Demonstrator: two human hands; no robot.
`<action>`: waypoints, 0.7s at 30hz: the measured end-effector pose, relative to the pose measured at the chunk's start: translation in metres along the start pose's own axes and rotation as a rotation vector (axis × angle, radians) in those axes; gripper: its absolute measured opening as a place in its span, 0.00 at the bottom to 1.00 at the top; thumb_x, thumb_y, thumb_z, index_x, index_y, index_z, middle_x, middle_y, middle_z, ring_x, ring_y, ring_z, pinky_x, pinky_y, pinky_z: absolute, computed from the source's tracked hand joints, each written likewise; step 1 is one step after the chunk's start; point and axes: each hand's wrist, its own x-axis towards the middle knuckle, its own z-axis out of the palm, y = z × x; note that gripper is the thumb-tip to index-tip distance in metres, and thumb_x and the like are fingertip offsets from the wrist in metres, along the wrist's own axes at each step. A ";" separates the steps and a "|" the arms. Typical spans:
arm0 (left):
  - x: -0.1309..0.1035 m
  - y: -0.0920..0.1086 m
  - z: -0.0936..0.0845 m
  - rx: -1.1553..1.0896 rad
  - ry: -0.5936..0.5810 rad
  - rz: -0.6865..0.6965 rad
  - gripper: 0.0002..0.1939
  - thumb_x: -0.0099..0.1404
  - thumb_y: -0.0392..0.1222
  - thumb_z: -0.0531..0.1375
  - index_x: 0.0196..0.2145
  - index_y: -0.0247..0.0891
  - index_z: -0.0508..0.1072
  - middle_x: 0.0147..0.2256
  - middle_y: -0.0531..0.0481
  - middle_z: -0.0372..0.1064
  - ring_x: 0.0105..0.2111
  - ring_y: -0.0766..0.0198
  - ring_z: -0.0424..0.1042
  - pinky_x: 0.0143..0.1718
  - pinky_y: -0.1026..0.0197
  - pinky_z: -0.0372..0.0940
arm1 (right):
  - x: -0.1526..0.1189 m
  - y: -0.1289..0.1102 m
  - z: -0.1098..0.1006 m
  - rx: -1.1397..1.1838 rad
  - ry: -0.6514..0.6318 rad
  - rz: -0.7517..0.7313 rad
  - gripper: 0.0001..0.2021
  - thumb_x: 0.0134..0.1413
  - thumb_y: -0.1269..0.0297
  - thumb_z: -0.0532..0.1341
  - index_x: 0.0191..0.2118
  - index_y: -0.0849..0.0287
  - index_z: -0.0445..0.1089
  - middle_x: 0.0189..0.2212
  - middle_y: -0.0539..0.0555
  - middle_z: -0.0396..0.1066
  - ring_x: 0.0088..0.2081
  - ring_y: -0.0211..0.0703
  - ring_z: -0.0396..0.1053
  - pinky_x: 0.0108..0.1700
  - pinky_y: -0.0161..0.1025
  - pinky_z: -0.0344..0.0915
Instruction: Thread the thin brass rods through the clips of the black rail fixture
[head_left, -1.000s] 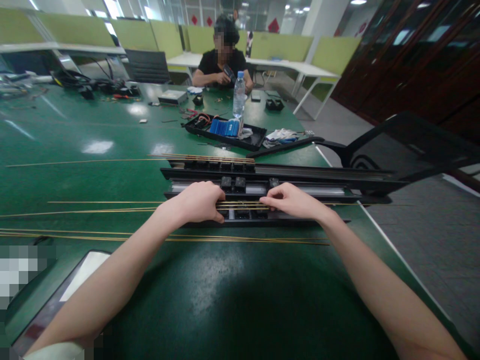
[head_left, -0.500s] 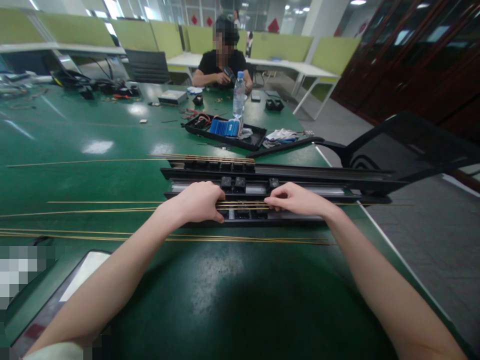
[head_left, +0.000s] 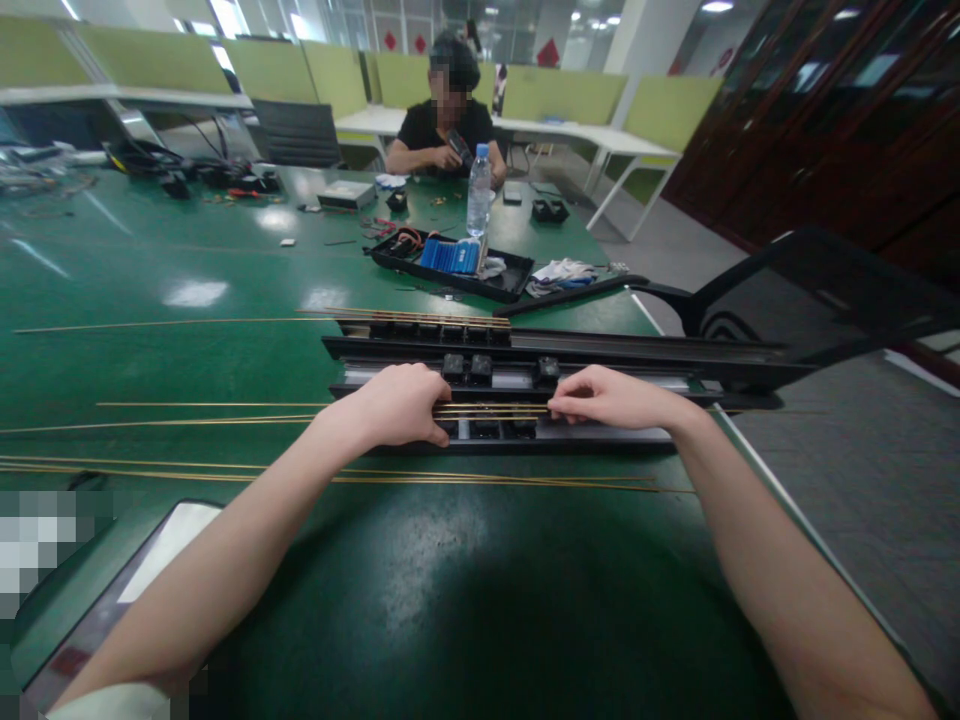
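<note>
Several thin brass-coloured rods [head_left: 491,410] lie across small black blocks [head_left: 485,428] in the nearest long black rail [head_left: 600,443]. My left hand [head_left: 394,405] is wrapped over the near rail and the rods, its thumb on the front side. Farther right, my right hand [head_left: 600,398] pinches the rods between thumb and fingers. Behind them is a second rail [head_left: 637,382] with black blocks [head_left: 480,368] in it. A rear rail carries more rods [head_left: 420,316] over its blocks. Loose rods [head_left: 487,480] lie on the table in front.
On the green table [head_left: 225,370] are a black tray [head_left: 510,285] with a blue item, a water bottle [head_left: 478,195], gloves [head_left: 562,276] and cables [head_left: 187,170]. A person [head_left: 450,120] sits opposite. A black chair [head_left: 825,290] stands at the right.
My right hand has slid a little to the right along the rods, still pinching. My left hand has stayed in place.
</note>
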 end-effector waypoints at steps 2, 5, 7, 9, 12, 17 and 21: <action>0.000 0.000 0.000 -0.001 0.003 -0.002 0.22 0.51 0.59 0.63 0.38 0.42 0.78 0.35 0.47 0.78 0.35 0.54 0.75 0.32 0.59 0.63 | -0.001 0.000 -0.002 -0.009 -0.004 -0.002 0.24 0.56 0.43 0.56 0.33 0.61 0.76 0.26 0.52 0.73 0.29 0.40 0.67 0.33 0.36 0.59; 0.000 -0.001 0.000 -0.003 0.010 -0.004 0.22 0.51 0.59 0.63 0.38 0.42 0.78 0.35 0.47 0.78 0.35 0.54 0.75 0.32 0.59 0.63 | -0.003 0.001 -0.004 -0.013 -0.004 -0.002 0.24 0.55 0.43 0.56 0.33 0.61 0.76 0.26 0.52 0.72 0.29 0.40 0.66 0.33 0.36 0.59; 0.000 -0.001 0.000 0.000 0.013 -0.003 0.22 0.51 0.59 0.63 0.38 0.42 0.78 0.35 0.47 0.78 0.35 0.54 0.75 0.31 0.59 0.62 | -0.004 0.001 -0.005 -0.014 -0.009 0.000 0.24 0.55 0.42 0.56 0.33 0.61 0.76 0.26 0.52 0.72 0.29 0.41 0.67 0.33 0.36 0.59; 0.000 0.000 0.000 0.000 0.015 -0.002 0.22 0.51 0.59 0.63 0.38 0.42 0.78 0.35 0.47 0.78 0.35 0.54 0.75 0.31 0.59 0.62 | -0.004 0.002 -0.005 -0.013 -0.016 -0.002 0.24 0.54 0.42 0.56 0.34 0.61 0.76 0.26 0.52 0.73 0.30 0.41 0.67 0.33 0.37 0.59; 0.000 0.001 -0.001 -0.004 0.002 -0.011 0.22 0.52 0.59 0.63 0.39 0.42 0.78 0.36 0.47 0.78 0.35 0.54 0.75 0.32 0.59 0.63 | -0.006 0.003 -0.007 -0.015 -0.022 0.007 0.25 0.53 0.41 0.57 0.33 0.60 0.76 0.26 0.53 0.72 0.30 0.41 0.67 0.33 0.37 0.59; -0.001 0.001 -0.002 -0.008 -0.021 -0.025 0.24 0.52 0.59 0.63 0.41 0.42 0.77 0.37 0.46 0.77 0.37 0.54 0.75 0.34 0.59 0.64 | -0.010 0.007 -0.012 -0.016 -0.045 0.044 0.24 0.51 0.41 0.58 0.33 0.59 0.76 0.26 0.52 0.72 0.31 0.42 0.67 0.34 0.36 0.60; -0.001 0.001 -0.003 -0.014 -0.018 -0.019 0.23 0.52 0.59 0.63 0.40 0.42 0.78 0.37 0.45 0.77 0.38 0.53 0.75 0.35 0.59 0.65 | -0.013 0.012 -0.015 -0.003 -0.061 0.082 0.24 0.50 0.41 0.60 0.34 0.59 0.77 0.27 0.53 0.72 0.31 0.43 0.67 0.34 0.36 0.60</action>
